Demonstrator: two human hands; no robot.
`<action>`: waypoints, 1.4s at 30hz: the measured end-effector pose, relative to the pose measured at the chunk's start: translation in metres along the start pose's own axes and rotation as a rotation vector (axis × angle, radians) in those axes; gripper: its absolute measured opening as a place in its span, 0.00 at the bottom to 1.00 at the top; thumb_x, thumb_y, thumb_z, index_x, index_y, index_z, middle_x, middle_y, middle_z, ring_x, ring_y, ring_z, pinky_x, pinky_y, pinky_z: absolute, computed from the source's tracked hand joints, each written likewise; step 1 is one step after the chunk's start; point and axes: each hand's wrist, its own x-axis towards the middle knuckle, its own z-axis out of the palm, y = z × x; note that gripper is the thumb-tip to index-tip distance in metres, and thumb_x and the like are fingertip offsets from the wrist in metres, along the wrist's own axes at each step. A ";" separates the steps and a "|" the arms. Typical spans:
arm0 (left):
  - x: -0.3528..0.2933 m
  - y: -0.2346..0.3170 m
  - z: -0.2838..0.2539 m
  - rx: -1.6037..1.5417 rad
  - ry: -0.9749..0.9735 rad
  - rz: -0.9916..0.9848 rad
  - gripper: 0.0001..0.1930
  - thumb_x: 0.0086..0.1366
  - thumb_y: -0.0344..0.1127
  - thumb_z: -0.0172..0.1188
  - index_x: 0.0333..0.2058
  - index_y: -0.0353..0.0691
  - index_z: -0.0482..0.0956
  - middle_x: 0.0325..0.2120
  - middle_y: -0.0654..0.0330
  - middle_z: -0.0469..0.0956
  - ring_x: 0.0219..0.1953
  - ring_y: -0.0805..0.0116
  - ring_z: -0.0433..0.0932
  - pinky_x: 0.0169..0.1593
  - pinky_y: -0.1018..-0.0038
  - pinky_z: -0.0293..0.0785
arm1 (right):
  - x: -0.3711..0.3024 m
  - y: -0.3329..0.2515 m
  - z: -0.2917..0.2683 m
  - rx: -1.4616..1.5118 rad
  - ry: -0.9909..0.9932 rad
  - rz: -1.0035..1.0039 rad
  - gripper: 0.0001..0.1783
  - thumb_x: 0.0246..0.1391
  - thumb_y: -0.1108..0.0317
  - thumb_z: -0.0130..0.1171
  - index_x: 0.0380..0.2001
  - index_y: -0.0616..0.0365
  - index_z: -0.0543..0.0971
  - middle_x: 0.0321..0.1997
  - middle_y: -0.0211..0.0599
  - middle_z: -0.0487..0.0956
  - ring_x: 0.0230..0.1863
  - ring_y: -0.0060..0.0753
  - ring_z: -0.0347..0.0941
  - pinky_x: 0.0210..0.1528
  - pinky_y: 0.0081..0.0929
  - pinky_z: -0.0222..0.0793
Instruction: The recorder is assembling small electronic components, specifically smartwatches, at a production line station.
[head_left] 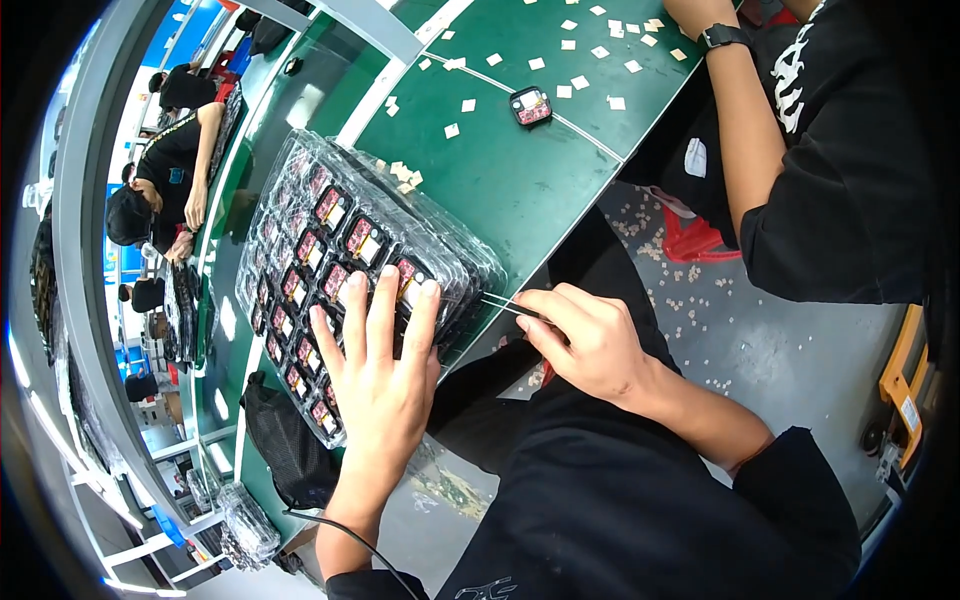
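Left hand [385, 385], fingers spread, resting on tray [455, 240] of black devices [363, 241]; right hand [592, 345], pinching slim tweezers [514, 305]

Your stack of clear plastic trays [450, 238] is lying at the edge of the green desk [510, 190], its top layer carrying rows of black-framed square modules [366, 241] with red boards (your left hand [385, 375] is covering some). Your slim tweezers [510, 307] are pointing toward the stack's corner, prongs standing slightly apart.
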 end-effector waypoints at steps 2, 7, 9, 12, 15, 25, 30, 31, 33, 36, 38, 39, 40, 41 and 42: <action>-0.001 -0.001 0.002 0.004 0.013 0.001 0.46 0.48 0.31 0.73 0.68 0.50 0.66 0.69 0.52 0.63 0.73 0.45 0.58 0.73 0.37 0.42 | 0.003 0.001 0.000 -0.021 0.006 0.000 0.08 0.57 0.71 0.66 0.40 0.59 0.83 0.28 0.36 0.78 0.23 0.39 0.78 0.25 0.33 0.75; 0.002 -0.002 -0.004 -0.014 0.053 -0.014 0.44 0.48 0.29 0.71 0.67 0.49 0.68 0.67 0.54 0.67 0.72 0.46 0.60 0.74 0.36 0.40 | 0.004 0.009 0.003 -0.085 0.016 -0.060 0.09 0.56 0.71 0.67 0.41 0.59 0.83 0.28 0.35 0.77 0.22 0.37 0.78 0.24 0.31 0.74; 0.002 -0.002 -0.005 -0.017 0.056 -0.014 0.44 0.48 0.28 0.71 0.67 0.49 0.67 0.67 0.54 0.67 0.72 0.46 0.60 0.74 0.36 0.40 | 0.005 0.009 0.004 -0.133 0.026 -0.108 0.10 0.55 0.72 0.67 0.41 0.60 0.83 0.27 0.34 0.75 0.21 0.35 0.77 0.23 0.29 0.74; 0.002 -0.001 -0.006 -0.026 0.048 -0.021 0.45 0.48 0.29 0.72 0.67 0.49 0.68 0.68 0.54 0.67 0.72 0.46 0.60 0.74 0.36 0.39 | 0.003 0.011 0.006 -0.172 -0.003 -0.114 0.11 0.55 0.72 0.67 0.42 0.60 0.84 0.26 0.34 0.73 0.20 0.34 0.76 0.22 0.29 0.73; 0.002 -0.001 -0.010 -0.040 0.011 -0.028 0.44 0.49 0.29 0.73 0.67 0.49 0.68 0.68 0.54 0.66 0.73 0.46 0.58 0.74 0.37 0.38 | 0.004 0.009 0.005 -0.189 -0.011 -0.102 0.11 0.55 0.73 0.67 0.42 0.60 0.84 0.25 0.34 0.72 0.20 0.34 0.75 0.22 0.29 0.73; 0.000 -0.004 -0.012 -0.093 -0.037 -0.052 0.42 0.51 0.29 0.73 0.67 0.49 0.69 0.69 0.56 0.65 0.74 0.47 0.56 0.74 0.38 0.37 | 0.005 0.007 0.000 -0.052 0.040 -0.119 0.11 0.54 0.72 0.69 0.41 0.61 0.85 0.27 0.33 0.76 0.21 0.32 0.76 0.22 0.27 0.73; 0.000 -0.004 -0.014 -0.102 -0.038 -0.053 0.43 0.51 0.29 0.73 0.67 0.48 0.68 0.69 0.56 0.65 0.74 0.47 0.56 0.74 0.38 0.37 | 0.008 0.004 0.003 -0.014 0.038 -0.145 0.12 0.52 0.73 0.70 0.42 0.61 0.84 0.28 0.33 0.77 0.21 0.32 0.76 0.23 0.27 0.75; 0.000 -0.004 -0.015 -0.106 -0.044 -0.064 0.43 0.51 0.29 0.73 0.68 0.48 0.68 0.69 0.56 0.65 0.74 0.47 0.56 0.74 0.38 0.37 | 0.009 0.005 0.004 -0.014 0.037 -0.144 0.12 0.52 0.73 0.70 0.42 0.61 0.84 0.28 0.33 0.77 0.21 0.32 0.76 0.23 0.27 0.75; 0.001 -0.004 -0.016 -0.109 -0.049 -0.073 0.43 0.51 0.28 0.73 0.68 0.48 0.67 0.69 0.56 0.65 0.74 0.47 0.56 0.74 0.38 0.36 | 0.010 0.006 0.005 -0.031 0.021 -0.151 0.13 0.52 0.73 0.70 0.42 0.60 0.84 0.28 0.33 0.77 0.21 0.32 0.77 0.23 0.27 0.75; 0.001 -0.004 -0.016 -0.104 -0.047 -0.064 0.44 0.51 0.28 0.73 0.68 0.48 0.66 0.69 0.55 0.65 0.74 0.47 0.56 0.74 0.38 0.36 | 0.007 0.012 0.009 -0.055 0.016 -0.162 0.13 0.52 0.74 0.69 0.42 0.60 0.84 0.29 0.33 0.78 0.22 0.33 0.77 0.23 0.27 0.75; 0.000 -0.004 -0.016 -0.104 -0.042 -0.067 0.44 0.51 0.27 0.73 0.68 0.48 0.66 0.70 0.55 0.65 0.75 0.47 0.56 0.74 0.38 0.36 | 0.005 0.013 0.008 -0.071 -0.003 -0.144 0.13 0.52 0.74 0.69 0.42 0.60 0.84 0.29 0.34 0.78 0.22 0.34 0.77 0.23 0.28 0.75; 0.001 -0.004 -0.016 -0.104 -0.042 -0.065 0.44 0.51 0.27 0.73 0.68 0.48 0.66 0.70 0.55 0.65 0.75 0.47 0.56 0.74 0.38 0.36 | 0.005 0.013 0.008 -0.087 -0.020 -0.130 0.13 0.52 0.74 0.69 0.42 0.59 0.84 0.29 0.34 0.78 0.22 0.34 0.78 0.23 0.28 0.75; 0.001 -0.004 -0.017 -0.109 -0.048 -0.067 0.44 0.51 0.27 0.72 0.68 0.48 0.66 0.70 0.55 0.65 0.75 0.47 0.56 0.74 0.38 0.36 | 0.005 0.013 0.008 -0.088 -0.019 -0.129 0.13 0.52 0.74 0.69 0.42 0.59 0.84 0.29 0.34 0.78 0.22 0.34 0.78 0.23 0.28 0.75; 0.001 -0.004 -0.017 -0.113 -0.053 -0.070 0.44 0.51 0.27 0.72 0.68 0.48 0.66 0.70 0.55 0.64 0.75 0.47 0.56 0.74 0.37 0.36 | 0.005 0.013 0.009 -0.077 -0.008 -0.133 0.13 0.52 0.74 0.69 0.42 0.60 0.84 0.29 0.34 0.78 0.22 0.34 0.78 0.23 0.28 0.75; 0.001 -0.004 -0.016 -0.114 -0.054 -0.068 0.44 0.51 0.27 0.72 0.68 0.48 0.66 0.70 0.55 0.64 0.75 0.47 0.56 0.74 0.37 0.36 | 0.006 0.013 0.010 -0.065 0.002 -0.136 0.13 0.52 0.74 0.69 0.43 0.60 0.84 0.29 0.34 0.78 0.22 0.35 0.78 0.23 0.28 0.75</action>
